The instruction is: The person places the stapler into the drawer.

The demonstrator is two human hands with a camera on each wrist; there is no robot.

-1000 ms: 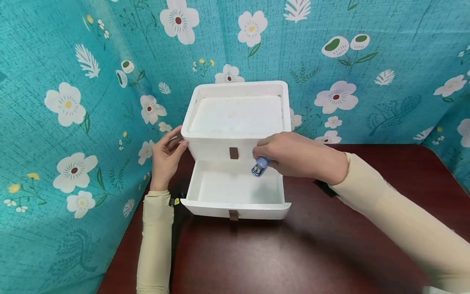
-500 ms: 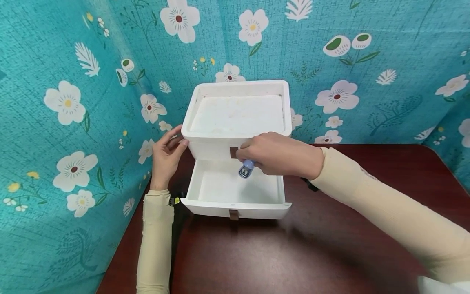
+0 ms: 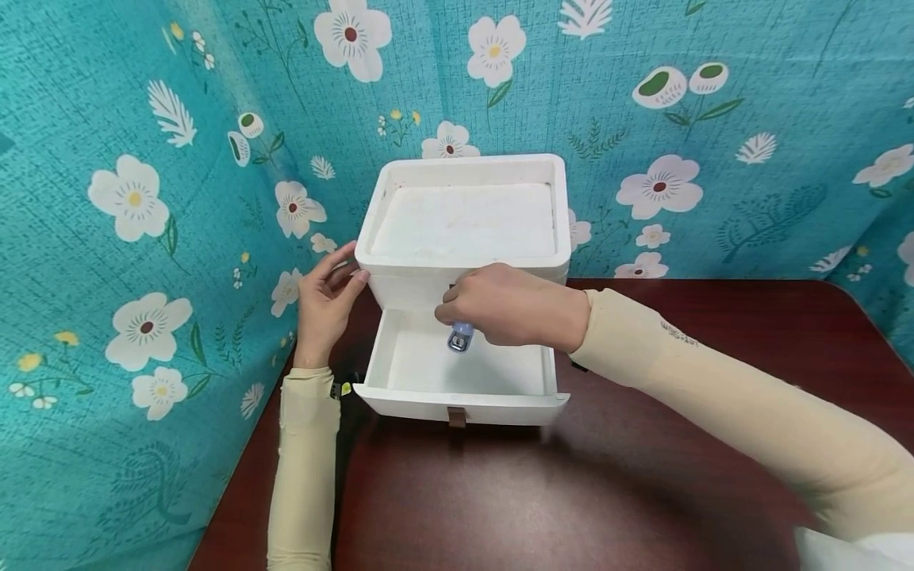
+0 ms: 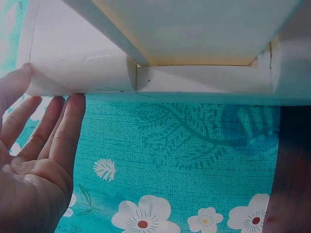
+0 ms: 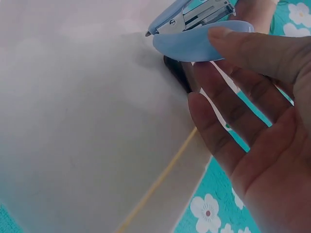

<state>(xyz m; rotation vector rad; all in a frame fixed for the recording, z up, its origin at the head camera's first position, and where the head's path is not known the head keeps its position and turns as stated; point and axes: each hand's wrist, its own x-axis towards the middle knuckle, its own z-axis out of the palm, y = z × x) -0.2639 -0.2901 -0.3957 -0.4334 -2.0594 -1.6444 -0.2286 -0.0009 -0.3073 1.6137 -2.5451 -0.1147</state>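
Light-blue stapler [image 5: 189,42] pinched in the right hand [image 3: 503,305] above the open drawer [image 3: 428,371].
Best held clear of the drawer's sides; left of the pinch, the left hand [image 3: 324,311], touching the cabinet [image 3: 407,290], should brace.

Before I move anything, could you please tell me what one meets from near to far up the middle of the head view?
Brown tab on the open drawer → blue stapler in the right grip, above that drawer → white top tray → floral curtain behind.
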